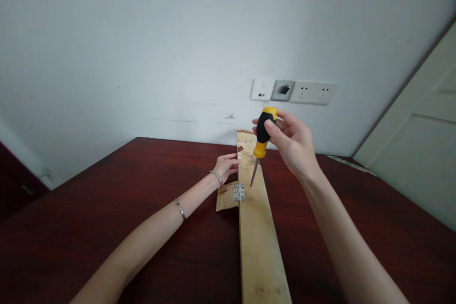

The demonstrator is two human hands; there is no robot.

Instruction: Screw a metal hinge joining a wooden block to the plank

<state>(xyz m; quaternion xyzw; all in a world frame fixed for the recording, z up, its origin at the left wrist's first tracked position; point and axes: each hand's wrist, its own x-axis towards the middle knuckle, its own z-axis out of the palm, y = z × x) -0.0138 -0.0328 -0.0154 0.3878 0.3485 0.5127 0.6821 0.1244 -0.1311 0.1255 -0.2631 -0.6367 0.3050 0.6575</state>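
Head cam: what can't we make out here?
All in the head view:
- Screwdriver tip shape: too small.
- Hinge: whether screws fill its holes, too small.
- Long board: near end cut off by bottom edge.
- Right hand: fingers partly hidden behind the screwdriver.

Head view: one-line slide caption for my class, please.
Right hand holds a yellow-and-black screwdriver over a long pale wooden board; left hand at its left edge.

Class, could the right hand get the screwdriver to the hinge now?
Probably yes: the right hand holds the screwdriver tip down, the hinge lies uncovered, with the left hand beyond it, at the long board.
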